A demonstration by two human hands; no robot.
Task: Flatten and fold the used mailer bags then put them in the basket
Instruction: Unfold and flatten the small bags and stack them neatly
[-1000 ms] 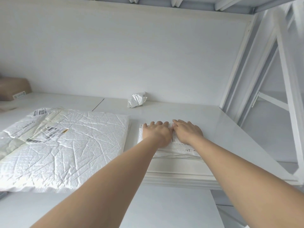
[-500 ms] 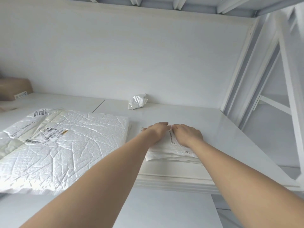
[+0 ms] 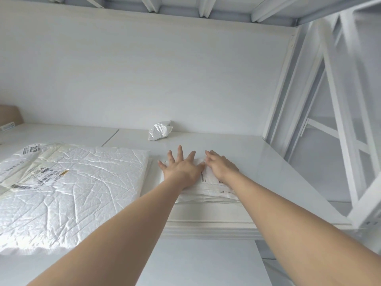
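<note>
pressure first: my left hand (image 3: pixel 181 170) lies splayed flat and my right hand (image 3: pixel 221 167) flat with straight fingers, both pressing the small folded white plastic mailer bag (image 3: pixel 210 193) beneath the palms, gripping nothing. i'd sweep outward from the thumbs to push air out and set the crease. basket is nowhere in view.

Legible only in part: bold digits, seemingly "1020" with the first figure unsure, on a white sticker (image 3: pixel 33 150) at the far left corner of the large mailer bag (image 3: pixel 86 199). Beside it on the same bag, a shipping label (image 3: pixel 41 178) with barcodes and rows of print too small to read. Equally unreadable: the small black print (image 3: pixel 203 177) on the folded mailer bag (image 3: pixel 208 191), and the white sticker (image 3: pixel 7 127) on the cardboard box (image 3: pixel 9 114) at the far left.
</note>
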